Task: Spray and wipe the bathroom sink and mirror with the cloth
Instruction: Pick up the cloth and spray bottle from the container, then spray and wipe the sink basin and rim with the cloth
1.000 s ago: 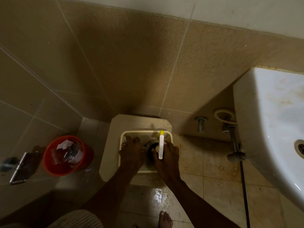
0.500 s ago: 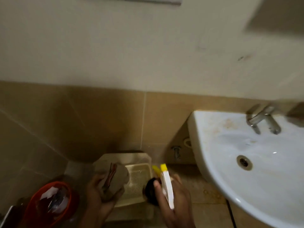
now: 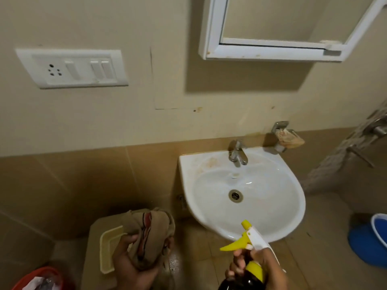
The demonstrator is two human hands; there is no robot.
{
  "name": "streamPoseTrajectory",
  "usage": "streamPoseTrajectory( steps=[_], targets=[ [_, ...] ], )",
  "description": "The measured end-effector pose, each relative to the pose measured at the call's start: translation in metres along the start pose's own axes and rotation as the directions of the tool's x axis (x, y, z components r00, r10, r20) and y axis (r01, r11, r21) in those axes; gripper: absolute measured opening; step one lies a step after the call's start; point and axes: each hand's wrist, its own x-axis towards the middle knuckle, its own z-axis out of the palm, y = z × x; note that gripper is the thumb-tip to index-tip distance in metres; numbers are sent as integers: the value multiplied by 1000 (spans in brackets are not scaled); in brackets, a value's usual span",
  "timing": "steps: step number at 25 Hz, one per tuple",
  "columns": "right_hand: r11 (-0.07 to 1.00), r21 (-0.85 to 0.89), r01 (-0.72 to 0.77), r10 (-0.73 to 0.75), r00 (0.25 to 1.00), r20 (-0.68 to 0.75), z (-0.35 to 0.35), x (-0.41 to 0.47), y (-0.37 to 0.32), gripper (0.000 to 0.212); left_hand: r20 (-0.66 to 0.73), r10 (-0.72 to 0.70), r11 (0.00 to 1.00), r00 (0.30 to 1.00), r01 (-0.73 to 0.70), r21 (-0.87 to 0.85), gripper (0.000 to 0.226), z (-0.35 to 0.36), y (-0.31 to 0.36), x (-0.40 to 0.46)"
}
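You stand facing a white sink fixed to a beige wall, with the lower edge of a white-framed mirror above it. Your left hand is closed in a fist around a bunched brown cloth, held low and to the left of the basin, not touching it. Your right hand is wrapped around the neck of a dark spray bottle, its yellow nozzle just over the near rim of the sink and aimed away from you; no finger appears to rest on the yellow trigger yet. The basin shows brownish stains on its back ledge near the metal tap. A switch panel with a socket sits on the wall to the upper left, and a red bin and a blue bucket stand on the floor. The risks from here look modest: spray aimed high for the mirror could drift toward the socket, the floor beneath you seems wet and could be slippery, and the bottle, gripped only at its neck, could slip once you squeeze.
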Motion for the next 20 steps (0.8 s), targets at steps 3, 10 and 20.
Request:
streamPoseTrajectory(
  steps=[3,10,20],
  targets=[
    [990,-143,-12,48,968,245,-9,22,28,41,70,-72,997,995,70,29,52,19,-25,-3],
    [889,-192,415,-341,882,326,-72,64,-13,42,67,77,993,995,-82,79,46,63,-91,37],
    [630,-519,577,-504,813,291,-58,166,-65,42,-30,339,859,940,-296,417,27,92,-82,113]
  ],
)
